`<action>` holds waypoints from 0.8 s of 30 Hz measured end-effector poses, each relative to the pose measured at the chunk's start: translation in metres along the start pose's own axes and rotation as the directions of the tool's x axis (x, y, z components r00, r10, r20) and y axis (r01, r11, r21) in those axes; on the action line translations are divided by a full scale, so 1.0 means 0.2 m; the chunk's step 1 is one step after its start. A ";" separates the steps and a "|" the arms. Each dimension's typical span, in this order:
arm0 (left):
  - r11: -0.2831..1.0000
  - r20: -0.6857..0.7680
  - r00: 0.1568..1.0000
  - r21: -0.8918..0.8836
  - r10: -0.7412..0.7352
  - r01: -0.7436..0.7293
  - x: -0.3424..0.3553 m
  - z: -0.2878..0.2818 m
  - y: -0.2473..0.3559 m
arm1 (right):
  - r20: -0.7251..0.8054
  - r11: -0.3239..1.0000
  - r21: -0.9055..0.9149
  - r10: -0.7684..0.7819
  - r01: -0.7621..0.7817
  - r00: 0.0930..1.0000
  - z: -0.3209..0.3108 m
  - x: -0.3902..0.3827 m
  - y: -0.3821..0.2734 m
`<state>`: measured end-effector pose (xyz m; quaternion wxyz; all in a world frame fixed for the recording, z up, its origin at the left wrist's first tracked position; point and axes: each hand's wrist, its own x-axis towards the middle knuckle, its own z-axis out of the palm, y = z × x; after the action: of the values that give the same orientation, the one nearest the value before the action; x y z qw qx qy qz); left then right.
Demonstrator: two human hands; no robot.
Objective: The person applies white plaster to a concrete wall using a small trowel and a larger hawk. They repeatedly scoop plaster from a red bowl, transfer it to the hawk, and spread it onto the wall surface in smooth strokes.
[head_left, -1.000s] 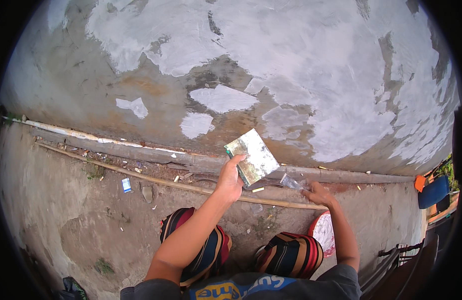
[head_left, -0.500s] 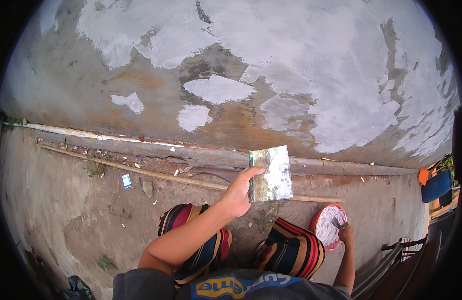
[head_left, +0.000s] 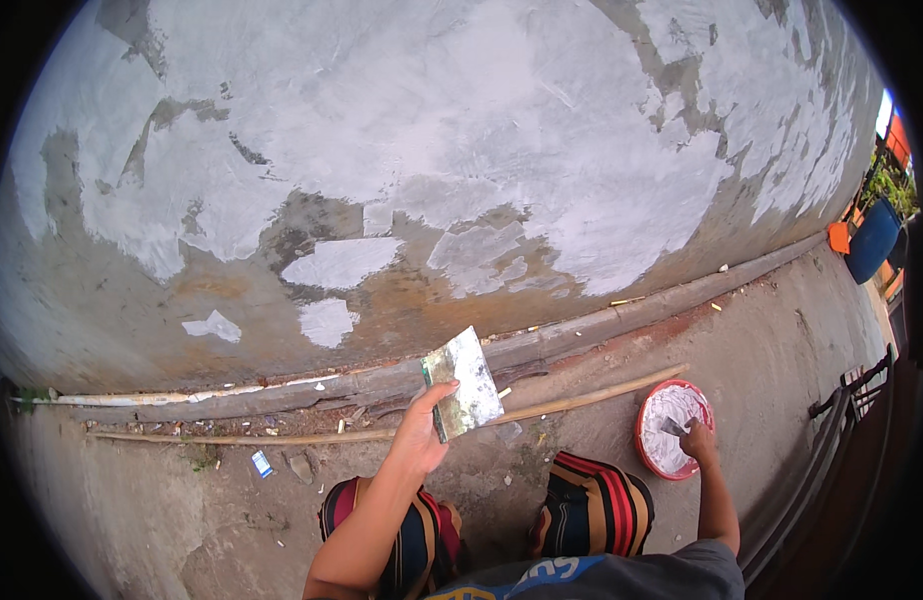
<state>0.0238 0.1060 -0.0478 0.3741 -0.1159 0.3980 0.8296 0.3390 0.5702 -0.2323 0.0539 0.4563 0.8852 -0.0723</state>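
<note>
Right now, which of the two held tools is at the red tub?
The putty knife in the right hand, at the red tub of white paste; the flat plate in the left hand is well away from it.

"Basin [head_left: 641, 432], from here?"
"Red; paste [head_left: 672, 403] inside, white."
"Wall [head_left: 462, 150]?"
"Grey, white-patched, brown-stained low down."
"Trousers [head_left: 594, 510]?"
"Striped: black, red, tan."
"Flat plate [head_left: 472, 382]?"
"I see mottled white, green-edged."

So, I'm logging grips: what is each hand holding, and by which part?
The left hand holds a flat, white-smeared plate by its left edge, thumb on top. The right hand grips a scraper by the end opposite its blade.
</note>
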 end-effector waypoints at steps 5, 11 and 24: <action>0.998 -0.025 0.999 0.051 -0.022 0.023 0.07 -0.01 -0.05 | -0.147 0.998 0.012 -0.066 0.069 0.987 0.06 -0.02 0.05; 0.994 -0.023 0.999 0.107 -0.031 0.033 0.12 -0.01 -0.09 | -0.202 0.985 0.173 0.049 -0.014 0.978 0.13 -0.08 0.01; 0.977 -0.141 0.990 0.204 -0.029 0.058 0.16 -0.04 -0.11 | -0.233 0.949 0.308 0.145 -0.069 0.962 0.23 -0.10 0.02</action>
<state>0.0173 0.1253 -0.0824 0.3739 -0.1416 0.5047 0.7651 0.3554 0.5489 -0.2749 -0.1246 0.5124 0.8376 -0.1424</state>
